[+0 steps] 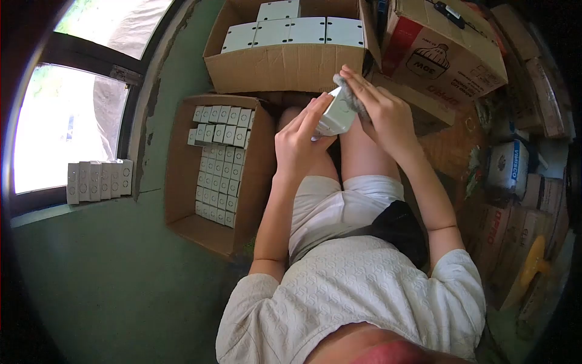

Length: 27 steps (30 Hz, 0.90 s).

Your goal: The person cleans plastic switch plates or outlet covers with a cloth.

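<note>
White box (pixel 337 115) sits between both hands, left hand (pixel 298 142) grip clamped round its lower end, right hand (pixel 385 115) grip closed on grey cloth (pixel 347 91) pressed against its top, open carton (pixel 182 182) left of both grips.

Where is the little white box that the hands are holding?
In the head view the small white box is near the top middle, held between the left hand and the right hand, just before the open carton of white boxes.
</note>
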Tool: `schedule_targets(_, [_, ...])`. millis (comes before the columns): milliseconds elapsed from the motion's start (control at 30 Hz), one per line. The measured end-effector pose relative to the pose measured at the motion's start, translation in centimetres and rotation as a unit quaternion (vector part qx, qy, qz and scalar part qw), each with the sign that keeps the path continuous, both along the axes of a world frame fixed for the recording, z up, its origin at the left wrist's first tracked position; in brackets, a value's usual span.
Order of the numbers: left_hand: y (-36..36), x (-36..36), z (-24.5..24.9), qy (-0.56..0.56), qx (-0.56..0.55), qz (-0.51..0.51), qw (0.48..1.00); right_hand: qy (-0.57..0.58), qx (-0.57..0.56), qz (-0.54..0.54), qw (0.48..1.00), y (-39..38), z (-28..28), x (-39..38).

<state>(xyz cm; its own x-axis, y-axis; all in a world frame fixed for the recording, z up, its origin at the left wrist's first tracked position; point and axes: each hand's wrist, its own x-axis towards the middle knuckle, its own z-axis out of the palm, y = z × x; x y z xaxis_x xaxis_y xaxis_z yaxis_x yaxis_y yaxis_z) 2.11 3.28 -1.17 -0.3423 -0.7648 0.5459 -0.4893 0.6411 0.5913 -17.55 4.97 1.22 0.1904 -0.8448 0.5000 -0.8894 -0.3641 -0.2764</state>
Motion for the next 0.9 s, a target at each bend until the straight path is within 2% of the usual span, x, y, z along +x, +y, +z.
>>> schedule_targets(100, [-0.5,0.3,0.8,-0.002,-0.013,-0.018,1.000,-0.048,-0.001,0.031,0.998,0.3,-0.1,0.2])
schedule_targets(133, [-0.7,0.6,1.2,-0.001,-0.013,-0.017,1.000,-0.060,0.032,0.033,0.997,0.7,0.1,0.3])
schedule_targets(200, [-1.3,1.2,1.9,-0.067,-0.007,-0.101,0.993,-0.065,0.020,0.044,0.997,1.0,0.3,0.5])
schedule_targets(233, [-1.4,1.1,2.1,-0.066,-0.009,-0.098,0.993,-0.071,0.009,0.055,0.996,1.0,0.3,0.5])
schedule_targets(300, [-1.0,1.3,2.3,-0.067,0.061,-0.130,0.987,-0.058,0.028,0.060,0.996,1.2,0.9,0.0])
schedule_targets(333, [-0.8,1.4,2.2,-0.069,0.062,-0.128,0.987,-0.044,0.042,0.061,0.996,1.1,1.0,-0.1])
schedule_targets(367, [-0.7,1.2,2.1,-0.088,0.018,-0.080,0.993,-0.046,0.042,0.062,0.996,0.9,0.7,0.1])
schedule_targets(400, [-0.6,1.0,2.0,-0.105,-0.026,-0.032,0.994,-0.070,0.036,-0.003,0.997,0.8,0.2,0.2])
schedule_targets(433, [-0.6,0.6,1.2,-0.105,-0.025,-0.033,0.994,-0.093,0.030,-0.068,0.993,0.6,-0.3,0.3])
schedule_targets(467, [-0.5,0.1,-0.3,-0.038,-0.022,0.034,0.998,-0.122,0.007,-0.116,0.986,0.2,-0.9,0.3])
schedule_targets(500, [-0.4,-0.4,-1.6,0.031,-0.021,0.102,0.994,-0.121,0.007,-0.117,0.986,-0.2,-1.4,0.1])
schedule_targets(533, [0.2,-0.5,-2.4,0.019,0.020,0.110,0.994,-0.134,-0.049,-0.132,0.981,-0.6,-1.8,0.1])
schedule_targets(567, [0.7,-1.7,-3.4,0.193,0.151,0.056,0.968,-0.147,-0.106,-0.146,0.973,-0.9,-2.0,0.2])
schedule_targets(600, [1.2,-1.8,-2.9,0.278,0.316,0.004,0.907,-0.164,-0.055,-0.145,0.974,-0.7,-2.1,0.6])
schedule_targets(633, [1.7,-2.0,-2.2,0.352,0.469,-0.047,0.809,-0.166,-0.054,-0.145,0.974,-0.4,-2.4,0.9])
schedule_targets(667, [1.6,-2.5,-2.0,0.423,0.536,-0.062,0.728,-0.160,-0.032,-0.092,0.982,-0.2,-3.1,1.4])
schedule_targets(700, [1.0,-2.6,-2.4,0.424,0.536,-0.061,0.728,-0.153,-0.009,-0.037,0.988,0.2,-3.4,1.8])
schedule_targets(733, [0.2,-2.8,-3.0,0.484,0.523,-0.069,0.698,-0.125,0.029,-0.008,0.992,1.0,-3.3,2.4])
schedule_targets(767, [-0.1,-2.8,-3.3,0.542,0.507,-0.078,0.666,-0.125,0.030,-0.005,0.992,1.1,-3.5,2.8])
schedule_targets(833, [0.1,-2.8,-2.6,0.544,0.502,-0.068,0.669,-0.128,-0.034,0.025,0.991,1.1,-3.9,3.3])
schedule_targets(900, [0.5,-3.0,-2.9,0.591,0.519,-0.053,0.615,-0.109,-0.023,0.024,0.993,1.2,-3.9,2.5])
